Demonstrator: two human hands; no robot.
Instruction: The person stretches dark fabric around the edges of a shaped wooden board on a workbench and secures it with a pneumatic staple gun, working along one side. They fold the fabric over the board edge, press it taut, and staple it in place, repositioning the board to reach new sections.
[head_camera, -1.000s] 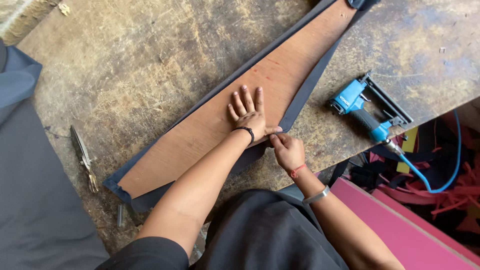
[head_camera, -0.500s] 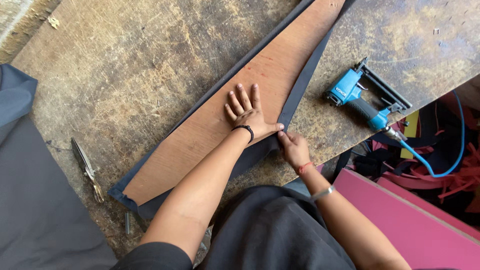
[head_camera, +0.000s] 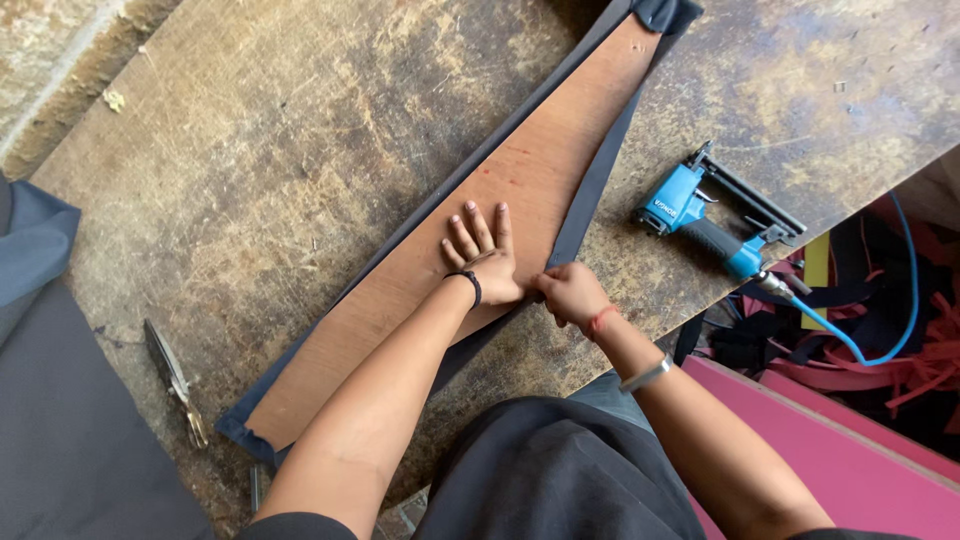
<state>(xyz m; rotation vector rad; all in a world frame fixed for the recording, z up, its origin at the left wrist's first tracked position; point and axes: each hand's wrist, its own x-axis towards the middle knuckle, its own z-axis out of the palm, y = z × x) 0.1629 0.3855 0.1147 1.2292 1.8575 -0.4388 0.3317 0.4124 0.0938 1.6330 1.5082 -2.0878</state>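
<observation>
The right hand (head_camera: 570, 292) pinched the dark fabric (head_camera: 590, 185) in a tight grip at the near edge of a long brown board (head_camera: 520, 190), while the left hand (head_camera: 485, 262) lay flat with fingers spread, holding nothing and pinning the board, which ran diagonally across the worn surface (head_camera: 300, 150). If the pinch slackened or the board slid, the fabric would likely wrinkle; a blue pneumatic stapler (head_camera: 700, 205) lay near the surface's right edge, scissors (head_camera: 172, 378) toward its left.
</observation>
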